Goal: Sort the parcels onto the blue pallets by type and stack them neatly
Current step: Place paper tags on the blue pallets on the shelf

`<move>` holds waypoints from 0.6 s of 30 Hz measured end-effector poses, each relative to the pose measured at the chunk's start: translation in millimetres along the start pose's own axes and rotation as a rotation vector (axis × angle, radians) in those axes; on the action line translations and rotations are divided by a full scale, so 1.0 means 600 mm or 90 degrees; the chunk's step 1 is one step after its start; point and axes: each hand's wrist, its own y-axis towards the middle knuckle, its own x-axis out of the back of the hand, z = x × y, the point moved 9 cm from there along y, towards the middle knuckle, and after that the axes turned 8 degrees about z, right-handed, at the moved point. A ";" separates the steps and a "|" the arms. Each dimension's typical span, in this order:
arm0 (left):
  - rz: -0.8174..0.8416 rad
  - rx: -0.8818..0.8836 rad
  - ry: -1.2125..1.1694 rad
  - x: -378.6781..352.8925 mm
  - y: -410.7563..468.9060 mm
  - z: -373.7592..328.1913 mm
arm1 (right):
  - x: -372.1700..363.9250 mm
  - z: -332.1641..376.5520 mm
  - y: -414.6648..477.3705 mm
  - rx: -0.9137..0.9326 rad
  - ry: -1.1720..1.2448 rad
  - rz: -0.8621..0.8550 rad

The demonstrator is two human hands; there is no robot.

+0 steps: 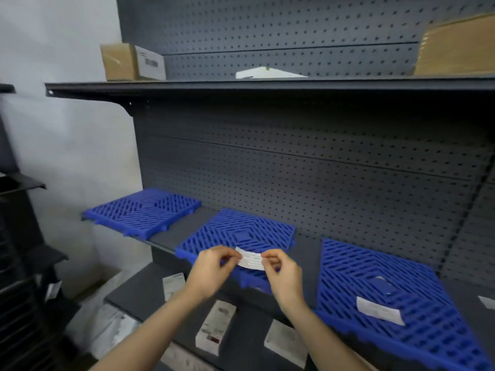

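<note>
Between my left hand (214, 266) and right hand (281, 274), each pinching one end, a white label strip (250, 259) stretches over the front edge of the middle blue pallet (241, 231); boxed parcels (215, 328) lie below.

Print on label (250, 259) illegible

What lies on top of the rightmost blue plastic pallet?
On the rightmost blue plastic pallet, a white paper label lies flat; it hides the grid slots beneath it.
</note>
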 end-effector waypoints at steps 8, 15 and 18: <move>0.016 0.017 0.037 0.047 0.067 0.137 | -0.137 -0.011 0.082 -0.020 -0.103 0.016; 0.154 -0.144 0.183 -0.021 0.111 0.176 | -0.176 -0.031 0.107 -0.038 -0.326 0.023; 0.145 -0.255 0.217 -0.029 0.114 0.168 | -0.176 -0.023 0.097 -0.023 -0.390 -0.022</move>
